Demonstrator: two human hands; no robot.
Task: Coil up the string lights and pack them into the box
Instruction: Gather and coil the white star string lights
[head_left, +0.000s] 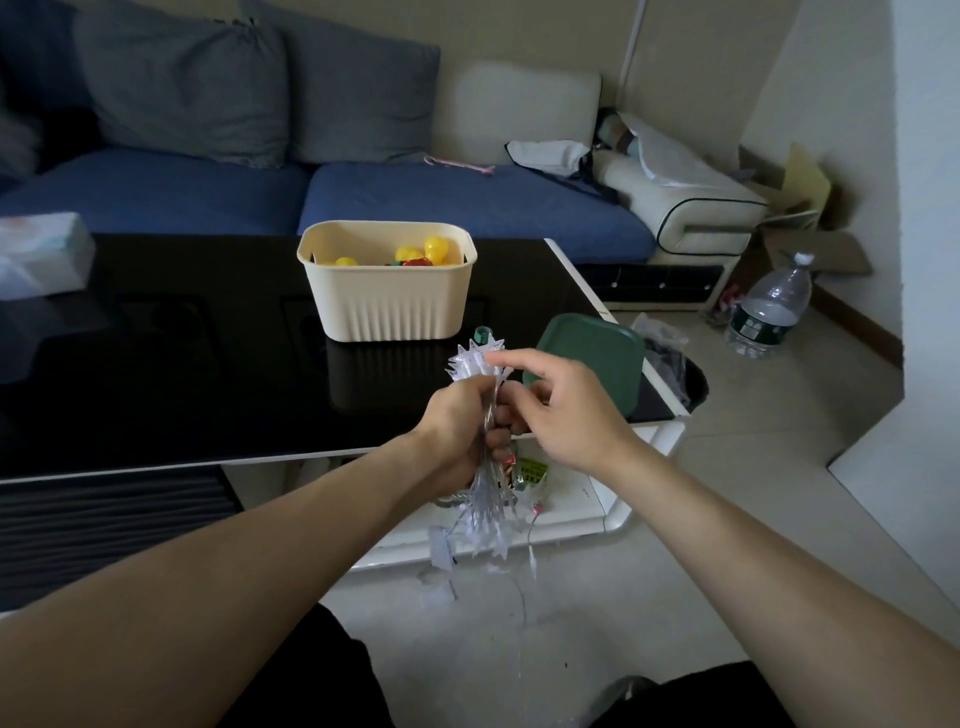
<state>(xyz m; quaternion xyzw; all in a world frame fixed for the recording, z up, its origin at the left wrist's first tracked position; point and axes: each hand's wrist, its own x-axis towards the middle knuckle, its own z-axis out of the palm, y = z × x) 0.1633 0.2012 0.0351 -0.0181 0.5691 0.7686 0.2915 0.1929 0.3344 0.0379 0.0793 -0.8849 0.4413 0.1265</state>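
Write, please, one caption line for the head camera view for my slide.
Left hand grips a bundled clear star-shaped string light; right hand reaches in, before the open cream ribbed plastic box.

No legible text (labels blurred)

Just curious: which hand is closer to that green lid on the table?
Right. The right hand overlaps the green lid's near edge; the left hand grips the string lights farther left.

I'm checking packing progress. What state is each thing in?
string lights: bunched, gripped by left hand, loose end dangling
right hand: at the bunch, index finger extended
beige box: open, holding yellow balls
green lid: off, lying on table
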